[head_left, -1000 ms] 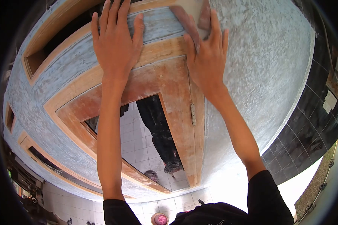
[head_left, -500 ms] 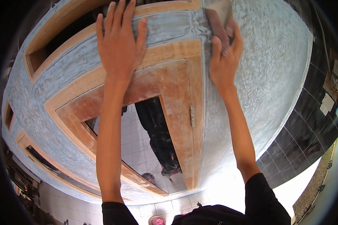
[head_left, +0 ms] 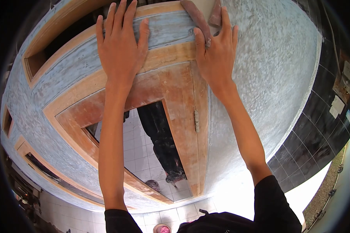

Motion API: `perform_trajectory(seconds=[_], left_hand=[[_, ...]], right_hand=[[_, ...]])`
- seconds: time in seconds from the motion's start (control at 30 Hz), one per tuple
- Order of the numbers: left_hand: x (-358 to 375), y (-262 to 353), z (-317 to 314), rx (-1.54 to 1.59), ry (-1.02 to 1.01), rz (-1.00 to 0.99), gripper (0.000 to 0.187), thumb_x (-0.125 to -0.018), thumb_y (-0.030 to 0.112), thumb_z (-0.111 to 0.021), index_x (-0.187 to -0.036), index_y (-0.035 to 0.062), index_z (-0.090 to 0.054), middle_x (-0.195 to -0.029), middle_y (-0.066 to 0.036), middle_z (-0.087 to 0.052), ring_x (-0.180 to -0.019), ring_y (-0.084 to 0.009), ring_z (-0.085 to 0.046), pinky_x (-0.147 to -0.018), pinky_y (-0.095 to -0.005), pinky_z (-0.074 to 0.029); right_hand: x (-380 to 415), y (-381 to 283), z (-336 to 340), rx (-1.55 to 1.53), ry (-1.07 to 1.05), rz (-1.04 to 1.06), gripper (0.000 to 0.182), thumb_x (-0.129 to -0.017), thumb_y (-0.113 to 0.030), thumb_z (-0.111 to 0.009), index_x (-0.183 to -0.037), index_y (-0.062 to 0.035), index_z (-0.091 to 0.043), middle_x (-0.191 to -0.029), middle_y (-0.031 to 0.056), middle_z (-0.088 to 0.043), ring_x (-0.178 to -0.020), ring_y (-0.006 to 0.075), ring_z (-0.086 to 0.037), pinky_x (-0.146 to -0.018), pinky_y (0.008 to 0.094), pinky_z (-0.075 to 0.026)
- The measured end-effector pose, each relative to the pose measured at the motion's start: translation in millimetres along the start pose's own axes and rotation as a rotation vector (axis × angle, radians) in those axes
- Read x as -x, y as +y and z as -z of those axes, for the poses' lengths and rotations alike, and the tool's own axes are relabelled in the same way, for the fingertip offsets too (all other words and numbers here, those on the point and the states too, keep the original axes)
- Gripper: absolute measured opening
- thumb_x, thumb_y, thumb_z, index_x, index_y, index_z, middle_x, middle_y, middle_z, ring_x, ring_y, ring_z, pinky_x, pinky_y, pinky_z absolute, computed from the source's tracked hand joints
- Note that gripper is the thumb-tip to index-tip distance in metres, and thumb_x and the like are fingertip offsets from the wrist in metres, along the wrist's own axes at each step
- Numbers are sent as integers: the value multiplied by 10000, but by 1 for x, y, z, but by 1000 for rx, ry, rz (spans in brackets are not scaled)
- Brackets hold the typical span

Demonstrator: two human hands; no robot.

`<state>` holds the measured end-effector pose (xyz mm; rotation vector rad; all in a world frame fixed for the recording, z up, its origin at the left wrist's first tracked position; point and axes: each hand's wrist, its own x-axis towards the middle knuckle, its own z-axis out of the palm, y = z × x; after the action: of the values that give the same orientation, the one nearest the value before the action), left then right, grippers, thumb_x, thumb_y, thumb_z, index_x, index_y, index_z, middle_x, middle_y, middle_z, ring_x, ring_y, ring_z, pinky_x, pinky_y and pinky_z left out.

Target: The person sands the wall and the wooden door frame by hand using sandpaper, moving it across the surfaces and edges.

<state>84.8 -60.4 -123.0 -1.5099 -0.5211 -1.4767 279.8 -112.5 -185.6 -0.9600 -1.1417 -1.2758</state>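
My left hand (head_left: 122,50) lies flat with spread fingers on the blue-grey painted rail (head_left: 163,28) of a wooden cabinet. My right hand (head_left: 217,58) presses a folded brown sheet, like sandpaper (head_left: 198,19), against the cabinet's upper front, near the corner of the door frame. Its thumb and fingers lie along the sheet, whose ends curl up on both sides. Under my hands is a wooden door (head_left: 179,93) with a mirror or glass panel (head_left: 138,136) and a hinge (head_left: 196,121) on its right.
A mottled grey panel (head_left: 268,77) extends to the right, beside black tiles (head_left: 299,155). An open compartment (head_left: 39,64) is at the upper left. A small bowl with something pink (head_left: 162,229) stands on the white tiled floor (head_left: 182,211). A socket box (head_left: 348,73) is at the far right.
My right hand has moved left with the brown sheet, from beside the grey panel onto the wooden frame corner. My left hand stays on the rail, nearly unmoved.
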Motion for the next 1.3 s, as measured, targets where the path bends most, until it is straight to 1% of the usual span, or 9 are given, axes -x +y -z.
perform_trajectory(seconds=[0.07, 0.33, 0.43, 0.53, 0.7, 0.77, 0.87, 0.93, 1.3], left_hand=[[0, 0, 1, 11, 1, -3, 474, -973, 217, -553, -1402, 14, -548, -1474, -182, -526, -1430, -349, -415, -1229, -510, -240], [-2, 0, 4, 11, -11, -3, 464, -977, 214, -548, -1395, 14, -552, -1467, -187, -532, -1427, -354, -421, -1228, -511, -243], [-1, 1, 1, 17, -13, 6, 463, -976, 214, -548, -1392, 11, -553, -1468, -185, -532, -1428, -354, -419, -1230, -511, -240], [2, -1, -2, 9, 18, -5, 465, -975, 217, -551, -1395, 15, -552, -1471, -182, -529, -1433, -352, -413, -1233, -510, -235], [2, -4, -5, 6, -5, -10, 481, -978, 241, -561, -1407, 22, -543, -1479, -181, -523, -1440, -349, -406, -1236, -508, -229], [7, -12, -16, 16, 52, -20, 472, -1064, 427, -460, -1475, 207, -533, -1531, -31, -516, -1465, -239, -400, -1255, -452, -198], [7, -14, -18, 16, 75, -29, 460, -1064, 420, -462, -1459, 201, -547, -1505, -35, -540, -1450, -241, -418, -1252, -450, -207], [8, -12, -17, -3, 63, -25, 461, -1064, 420, -463, -1461, 201, -544, -1505, -37, -540, -1451, -241, -417, -1252, -448, -206], [8, -10, -15, 8, 54, 0, 457, -1061, 410, -475, -1457, 193, -545, -1505, -38, -539, -1448, -244, -421, -1251, -452, -205]], right_hand=[[8, -4, 1, 30, -23, -3, 387, -1039, -256, -546, -1385, -98, -621, -1596, 274, -295, -1448, 421, -358, -1192, 615, -229], [3, 1, -4, 83, 7, 25, 534, -1004, -260, -602, -1521, -209, -480, -1593, 288, -308, -1427, 429, -403, -1178, 631, -220], [-3, 0, -3, 112, -9, 17, 427, -1033, -270, -559, -1432, -121, -587, -1590, 265, -317, -1458, 410, -362, -1196, 616, -215], [30, -6, 3, 108, -18, -3, 541, -998, -261, -607, -1520, -207, -477, -1587, 283, -318, -1405, 432, -424, -1173, 637, -229], [4, 0, 2, 151, -45, 1, 433, -1018, -275, -580, -1430, -144, -567, -1584, 280, -319, -1426, 417, -401, -1183, 630, -224], [-5, 0, 0, 161, -40, -7, 380, -1039, -284, -551, -1347, -86, -652, -1581, 279, -319, -1452, 407, -371, -1199, 621, -207], [4, -6, 1, 98, -33, -38, 376, -1039, -274, -550, -1349, -87, -650, -1583, 274, -316, -1454, 407, -366, -1200, 626, -202], [38, -10, 9, 104, -67, -45, 517, -994, -250, -612, -1496, -208, -498, -1581, 277, -323, -1418, 418, -413, -1170, 654, -219], [16, -6, 5, 102, -48, -30, 510, -992, -256, -619, -1488, -219, -511, -1607, 258, -297, -1449, 412, -376, -1183, 666, -159]])
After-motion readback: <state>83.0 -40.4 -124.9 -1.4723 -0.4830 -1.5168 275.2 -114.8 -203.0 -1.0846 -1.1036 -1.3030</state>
